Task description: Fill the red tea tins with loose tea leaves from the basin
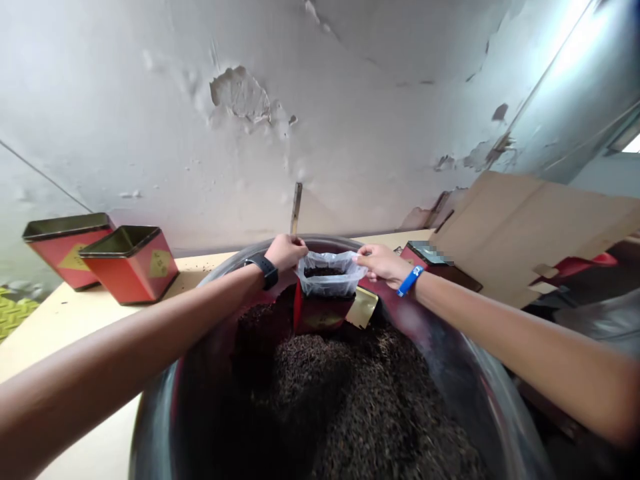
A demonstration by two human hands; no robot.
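Observation:
A clear plastic bag (327, 285) lines a red tin (323, 315), its mouth spread above the tin's rim. Dark loose tea leaves (324, 271) show inside the bag. My left hand (287, 252) pinches the bag's left edge, a dark watch on that wrist. On the opposite side, my right hand (383, 263) grips the right edge between thumb and fingers; a blue band circles that wrist. The tin stands in a big round metal basin (500, 393), on a heap of the same dark leaves (370, 400). A gold-coloured lid (363, 308) lies just right of the tin.
Two open red tins with yellow labels, one farther left (70, 250) and one nearer (131, 267), stand on the pale table (65, 360). Right of the basin are another red tin (435, 260) and a cardboard box (530, 233). Behind rises a peeling wall (240, 153).

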